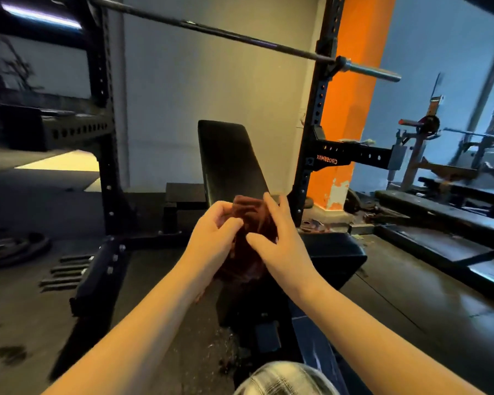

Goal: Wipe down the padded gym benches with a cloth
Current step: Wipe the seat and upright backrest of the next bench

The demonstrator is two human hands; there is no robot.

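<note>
A dark red cloth (250,223) is bunched between both hands, held in the air over the black padded bench. My left hand (214,238) grips its left side with curled fingers and thumb. On the right side, my right hand (277,238) pinches the cloth between thumb and fingers. The bench's inclined back pad (228,158) rises just behind the hands. Its seat pad (334,255) lies right of and below them. Part of the cloth hangs hidden behind my wrists.
A black power rack (314,132) stands around the bench, with a barbell (240,38) across it overhead. Weight plates (12,246) lie on the floor at left. More benches and machines (439,172) fill the right side. An orange pillar (351,109) stands behind the rack.
</note>
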